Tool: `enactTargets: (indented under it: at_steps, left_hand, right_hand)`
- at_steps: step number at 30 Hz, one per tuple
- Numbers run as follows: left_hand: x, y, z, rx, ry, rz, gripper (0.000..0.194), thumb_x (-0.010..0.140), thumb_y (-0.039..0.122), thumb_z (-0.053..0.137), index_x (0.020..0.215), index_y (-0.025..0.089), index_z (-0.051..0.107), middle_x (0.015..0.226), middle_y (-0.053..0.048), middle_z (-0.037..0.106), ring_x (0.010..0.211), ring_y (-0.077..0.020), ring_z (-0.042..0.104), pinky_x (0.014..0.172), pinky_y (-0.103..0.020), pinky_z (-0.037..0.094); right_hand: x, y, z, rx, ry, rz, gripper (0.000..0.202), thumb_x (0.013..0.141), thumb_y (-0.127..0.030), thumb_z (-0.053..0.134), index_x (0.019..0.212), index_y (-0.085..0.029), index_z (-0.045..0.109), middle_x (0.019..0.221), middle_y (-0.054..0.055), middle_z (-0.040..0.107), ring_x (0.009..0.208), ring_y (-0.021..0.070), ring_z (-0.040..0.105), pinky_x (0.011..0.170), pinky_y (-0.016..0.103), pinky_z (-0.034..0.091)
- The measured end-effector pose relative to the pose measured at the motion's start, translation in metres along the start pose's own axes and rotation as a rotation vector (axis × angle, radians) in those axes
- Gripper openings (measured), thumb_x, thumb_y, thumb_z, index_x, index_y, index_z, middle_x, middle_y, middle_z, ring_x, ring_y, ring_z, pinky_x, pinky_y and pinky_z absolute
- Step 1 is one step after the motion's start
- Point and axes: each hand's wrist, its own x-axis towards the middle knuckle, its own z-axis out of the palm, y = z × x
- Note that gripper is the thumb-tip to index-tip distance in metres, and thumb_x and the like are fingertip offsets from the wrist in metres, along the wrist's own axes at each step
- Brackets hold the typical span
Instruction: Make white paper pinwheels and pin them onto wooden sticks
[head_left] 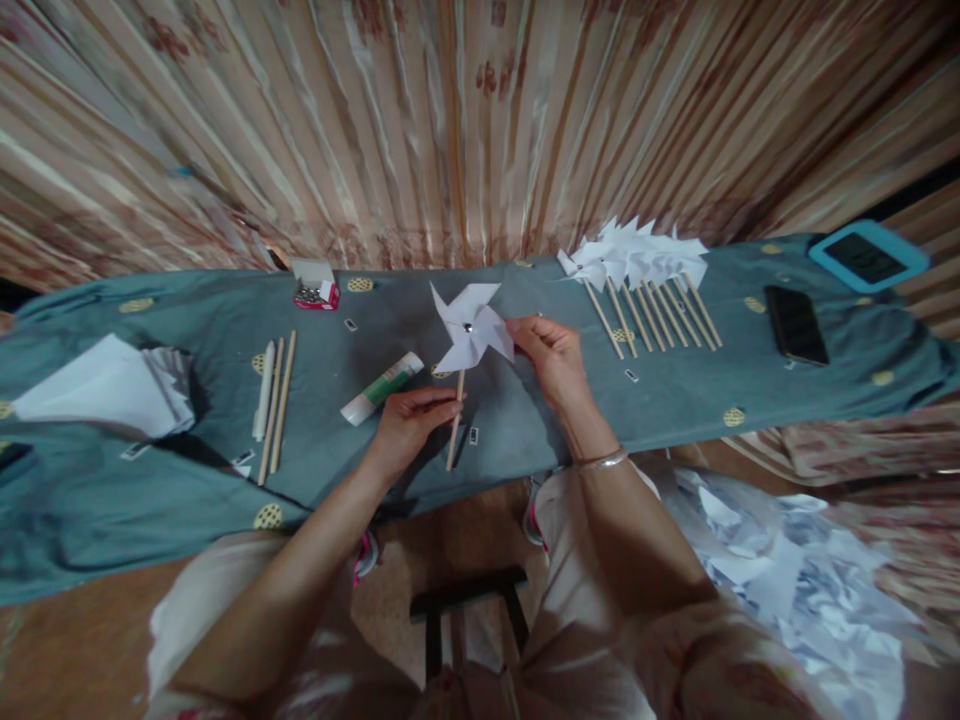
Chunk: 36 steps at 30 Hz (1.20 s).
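A white paper pinwheel with a shiny pin at its centre is held up over the table. My left hand is closed around its wooden stick, pinching it below the blades. The fingertips of my right hand touch the edge of the right blade, thumb and index finger close together. Just left of the pinwheel lies a glue stick with a green label. A red and white box of small metal pins stands open farther back.
Several finished pinwheels lie in a row at the back right. A phone and a blue-framed device rest farther right. At left are folded white papers, wooden sticks and a white pen. Paper scraps fill a bag below right.
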Motion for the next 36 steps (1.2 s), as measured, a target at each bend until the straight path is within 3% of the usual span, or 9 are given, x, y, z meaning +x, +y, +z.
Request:
enactTargets:
  at_steps: [13,20,29,36]
  left_hand:
    - [0.001,0.000,-0.003,-0.031,0.019,0.013,0.041,0.052,0.045,0.091,0.081,0.018,0.080,0.083,-0.005,0.077,0.071,-0.0179,0.068,0.078,-0.035,0.058]
    - [0.002,0.001,-0.003,-0.088,0.030,0.012,0.037,0.049,0.041,0.093,0.077,0.019,0.080,0.079,-0.004,0.077,0.070,-0.0154,0.067,0.073,-0.030,0.058]
    - [0.002,0.001,-0.003,-0.077,0.039,0.026,0.037,0.052,0.040,0.092,0.080,0.019,0.081,0.081,-0.004,0.077,0.069,-0.0164,0.067,0.075,-0.033,0.058]
    - [0.001,0.003,-0.002,-0.092,0.031,0.022,0.037,0.050,0.039,0.093,0.078,0.019,0.081,0.079,-0.004,0.077,0.068,-0.0149,0.066,0.073,-0.030,0.057]
  right_hand:
    - [-0.005,0.008,0.008,0.021,-0.053,0.033,0.042,0.063,-0.059,0.081,0.062,-0.019,0.068,0.057,-0.004,0.054,0.055,0.0090,0.044,0.053,0.023,0.036]
    - [-0.008,0.007,0.014,0.062,-0.089,0.061,0.041,0.059,-0.058,0.083,0.064,-0.020,0.069,0.060,-0.003,0.058,0.056,0.0093,0.046,0.055,0.024,0.039]
    - [-0.012,0.003,0.021,0.033,-0.124,0.042,0.053,0.053,-0.070,0.081,0.058,-0.019,0.068,0.059,-0.002,0.062,0.057,0.0099,0.049,0.054,0.024,0.037]
    - [-0.016,0.001,0.022,-0.097,-0.194,-0.023,0.059,0.060,-0.076,0.073,0.057,-0.017,0.067,0.058,0.000,0.059,0.056,0.0100,0.046,0.051,0.024,0.034]
